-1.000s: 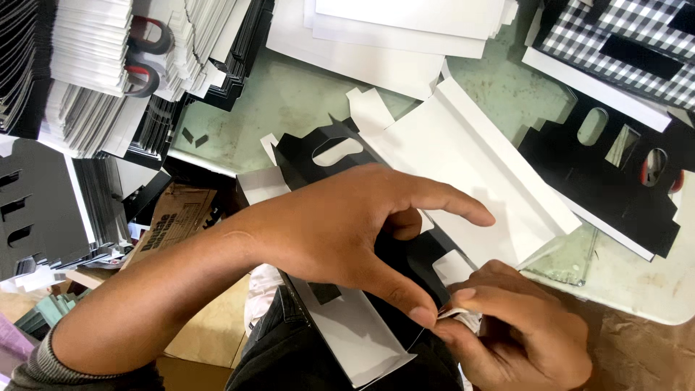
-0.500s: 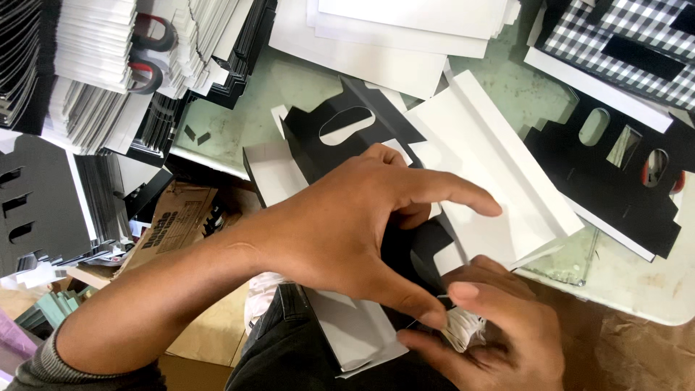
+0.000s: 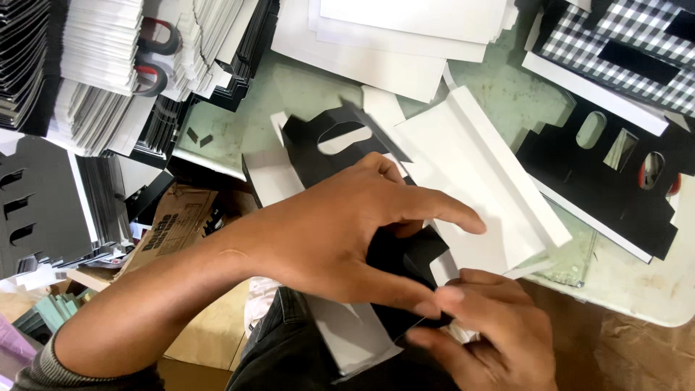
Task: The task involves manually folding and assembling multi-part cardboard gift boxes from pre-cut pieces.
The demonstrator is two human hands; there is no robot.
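My left hand (image 3: 347, 239) lies over a black and white die-cut card box blank (image 3: 333, 156) with a slot-shaped handle hole, thumb pressed onto its lower black flap. My right hand (image 3: 485, 326) sits at the bottom right, fingers pinching the same flap's edge beside my left thumb, with a bit of white card or paper under them. The blank's lower white panel (image 3: 351, 340) hangs over my lap. A folded white card piece (image 3: 485, 181) rests just right of my left hand's forefinger.
Stacks of flat white and black blanks (image 3: 108, 80) stand at the upper left, more white sheets (image 3: 391, 36) at the top. A black cut-out blank (image 3: 601, 181) and a checked box (image 3: 615, 43) lie at the right. A brown carton (image 3: 174, 224) sits below the green table edge.
The blank has slid up and to the left under my left hand, showing more of its handle hole. My right hand has closed tighter against the left thumb on the flap.
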